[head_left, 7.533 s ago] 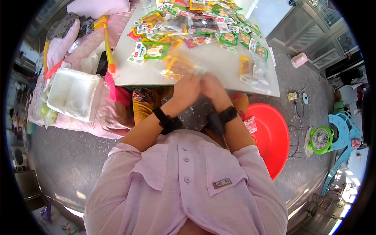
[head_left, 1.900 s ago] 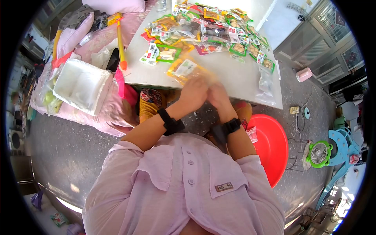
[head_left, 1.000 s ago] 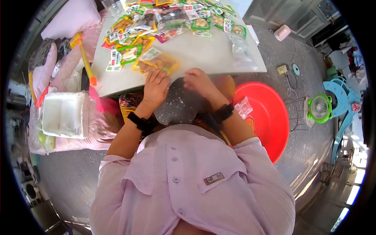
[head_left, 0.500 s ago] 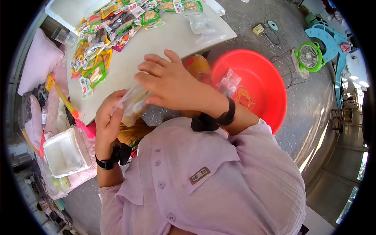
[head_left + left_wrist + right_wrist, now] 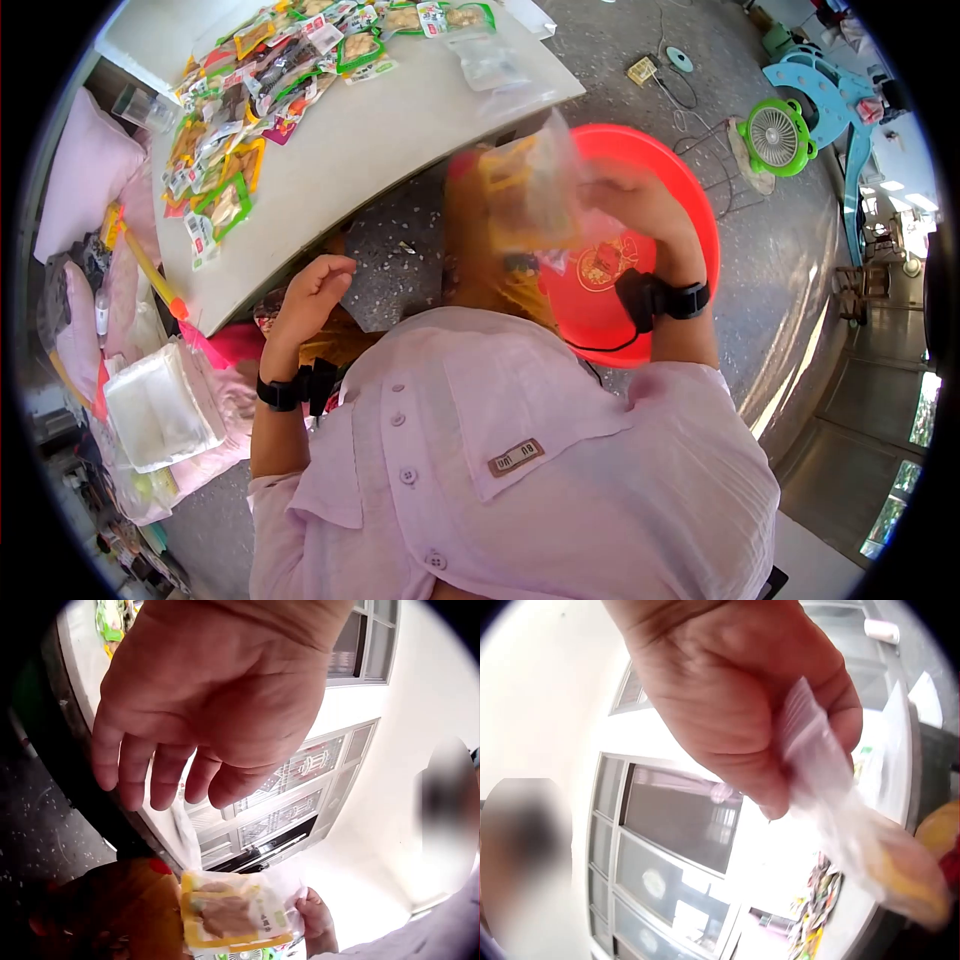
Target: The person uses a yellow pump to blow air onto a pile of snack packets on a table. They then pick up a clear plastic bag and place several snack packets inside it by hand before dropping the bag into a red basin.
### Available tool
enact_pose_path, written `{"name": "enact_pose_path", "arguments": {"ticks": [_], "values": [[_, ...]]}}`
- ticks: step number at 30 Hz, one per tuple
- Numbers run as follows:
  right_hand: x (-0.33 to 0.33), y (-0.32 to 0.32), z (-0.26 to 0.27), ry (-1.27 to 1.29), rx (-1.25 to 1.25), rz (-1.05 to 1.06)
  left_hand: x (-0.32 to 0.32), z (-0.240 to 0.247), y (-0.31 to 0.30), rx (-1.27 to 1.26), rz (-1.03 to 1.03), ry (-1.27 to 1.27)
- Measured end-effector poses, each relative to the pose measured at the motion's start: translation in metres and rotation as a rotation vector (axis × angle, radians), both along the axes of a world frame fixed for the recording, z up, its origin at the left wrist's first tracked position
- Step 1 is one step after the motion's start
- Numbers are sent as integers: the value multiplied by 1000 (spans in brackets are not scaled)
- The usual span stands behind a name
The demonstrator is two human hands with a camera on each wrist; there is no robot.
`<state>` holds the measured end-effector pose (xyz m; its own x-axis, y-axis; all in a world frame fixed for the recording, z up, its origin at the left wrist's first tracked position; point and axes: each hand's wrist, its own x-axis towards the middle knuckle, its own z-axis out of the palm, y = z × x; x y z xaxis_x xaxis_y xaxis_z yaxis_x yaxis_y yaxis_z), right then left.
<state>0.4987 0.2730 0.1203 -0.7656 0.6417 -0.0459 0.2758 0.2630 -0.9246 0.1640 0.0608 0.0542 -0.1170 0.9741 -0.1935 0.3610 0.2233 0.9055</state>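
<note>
In the head view my right hand [image 5: 645,205], blurred, pinches a clear plastic bag [image 5: 535,190] with a yellow-edged food packet inside. The bag overlaps the near rim of the red basin [image 5: 695,215]. Up close in the right wrist view, thumb and fingers grip the bag's gathered top edge while the filled part [image 5: 904,877] hangs away from the hand. My left hand [image 5: 312,300] is empty, held in front of the table's near edge. Its fingers hang loosely curled in the left wrist view, where the brown food in the packet [image 5: 232,911] shows.
Many colourful food packets [image 5: 270,95] lie heaped on the pale table [image 5: 390,140], with clear empty-looking bags [image 5: 490,65] near its right end. A white foam box [image 5: 165,410] sits on the pink bedding at left. A green fan [image 5: 780,137] stands beyond the basin.
The bagged packet has left the table front and passed from both hands to the right hand alone, moving right towards the basin. My left hand has let go. The head view has turned right.
</note>
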Motion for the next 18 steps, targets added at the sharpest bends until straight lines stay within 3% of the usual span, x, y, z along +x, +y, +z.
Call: {"name": "enact_pose_path", "arguments": {"ticks": [2,5,8,11,15,18], "values": [[33,16,-9,98,-208,-211,-5,-22,-10,-127,-19,88],[78,38,-41,207,-305,-391,-1,-41,-32,-244,-28,70],[100,59,-95,-36,-307,-379,7,-29,-51,-391,-63,69],[128,74,-176,-333,-180,-495,-2,-29,-78,-471,-123,55],[147,73,-235,-458,-257,-564,-1,-8,-94,-585,-31,99],[168,77,-281,-462,-225,-680,-10,-30,-112,-687,-37,-32]]}}
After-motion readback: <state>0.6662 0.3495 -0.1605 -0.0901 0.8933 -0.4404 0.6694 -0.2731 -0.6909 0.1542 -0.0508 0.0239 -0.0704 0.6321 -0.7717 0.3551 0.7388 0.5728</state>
